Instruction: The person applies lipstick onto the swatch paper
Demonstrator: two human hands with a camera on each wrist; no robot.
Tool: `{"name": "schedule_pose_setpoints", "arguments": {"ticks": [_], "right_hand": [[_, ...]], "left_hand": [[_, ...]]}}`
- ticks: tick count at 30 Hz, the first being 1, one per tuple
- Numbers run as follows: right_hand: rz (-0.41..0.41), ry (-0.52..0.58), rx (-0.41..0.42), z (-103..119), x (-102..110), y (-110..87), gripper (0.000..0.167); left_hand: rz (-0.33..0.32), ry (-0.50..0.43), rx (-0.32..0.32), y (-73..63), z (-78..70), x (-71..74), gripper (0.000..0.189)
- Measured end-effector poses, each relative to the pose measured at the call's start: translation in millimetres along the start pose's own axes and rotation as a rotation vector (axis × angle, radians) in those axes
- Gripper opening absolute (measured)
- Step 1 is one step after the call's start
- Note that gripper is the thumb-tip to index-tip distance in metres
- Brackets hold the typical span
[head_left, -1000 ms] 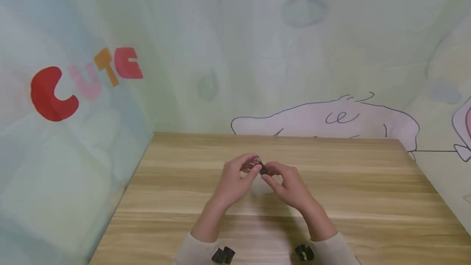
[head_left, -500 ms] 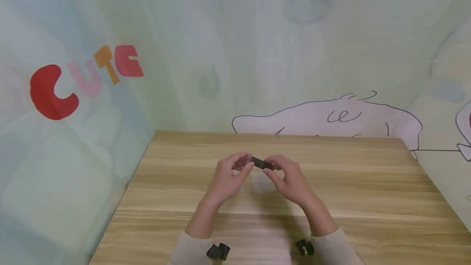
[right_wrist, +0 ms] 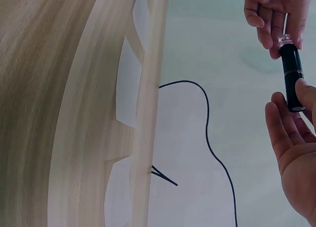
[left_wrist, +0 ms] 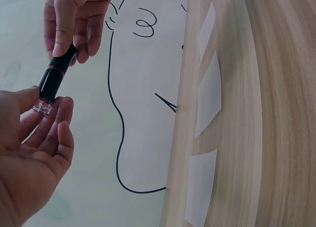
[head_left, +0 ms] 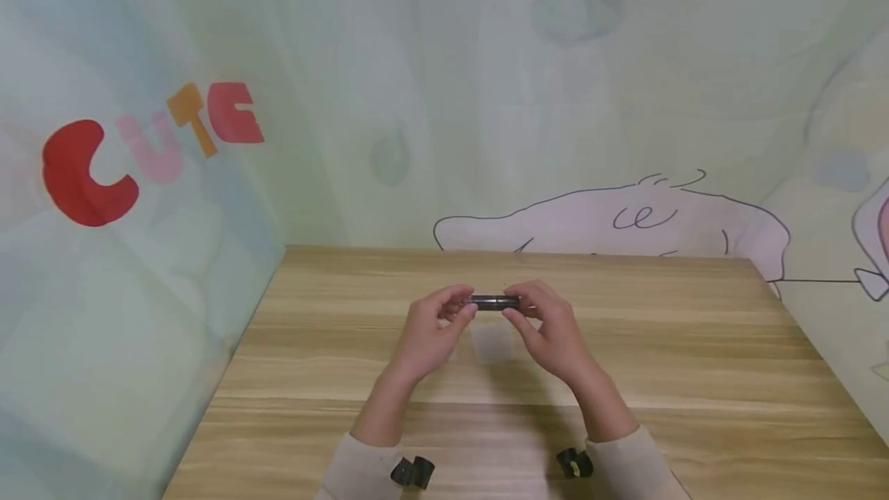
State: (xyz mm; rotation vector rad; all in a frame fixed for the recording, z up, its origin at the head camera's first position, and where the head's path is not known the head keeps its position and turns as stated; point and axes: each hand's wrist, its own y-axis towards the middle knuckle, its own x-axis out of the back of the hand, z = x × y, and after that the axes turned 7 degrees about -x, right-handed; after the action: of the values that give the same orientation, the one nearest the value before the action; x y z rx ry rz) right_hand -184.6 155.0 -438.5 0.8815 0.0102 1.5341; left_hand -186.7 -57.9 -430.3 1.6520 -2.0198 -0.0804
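Note:
A black lipstick tube point(head_left: 495, 302) is held level above the table between both hands. One end has a clear, faceted tip, and a thin reddish ring circles the black body in the left wrist view. My left hand point(head_left: 429, 336) pinches the clear-tipped end between thumb and fingers. At the opposite, plain black end, my right hand point(head_left: 554, 335) grips the tube with thumb and fingertips. In the right wrist view the tube point(right_wrist: 291, 73) spans the gap between the two hands, and its cap seam looks closed.
Below the hands a pale square of paper point(head_left: 491, 343) lies on the wooden table point(head_left: 333, 376). The left wrist view shows several white paper pieces point(left_wrist: 209, 96) along the tabletop. A printed curtain point(head_left: 389, 99) hangs behind and beside the table.
The tube has turned from a steep tilt to level, lying crosswise between the hands. More of its black body shows now. The hands have drawn slightly apart.

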Motion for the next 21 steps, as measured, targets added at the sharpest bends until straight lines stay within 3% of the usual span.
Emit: {"name": "schedule_pose_setpoints", "arguments": {"ticks": [16,21], "right_hand": [[-0.037,0.007,0.011,-4.6,-0.1,-1.5,0.029],[-0.016,-0.010,0.001,-5.2,0.7,-0.5,0.029]], "left_hand": [[0.011,-0.009,0.019,1.1,2.1,-5.3,0.026],[0.010,-0.014,0.016,3.1,0.7,-6.0,0.026]]}}
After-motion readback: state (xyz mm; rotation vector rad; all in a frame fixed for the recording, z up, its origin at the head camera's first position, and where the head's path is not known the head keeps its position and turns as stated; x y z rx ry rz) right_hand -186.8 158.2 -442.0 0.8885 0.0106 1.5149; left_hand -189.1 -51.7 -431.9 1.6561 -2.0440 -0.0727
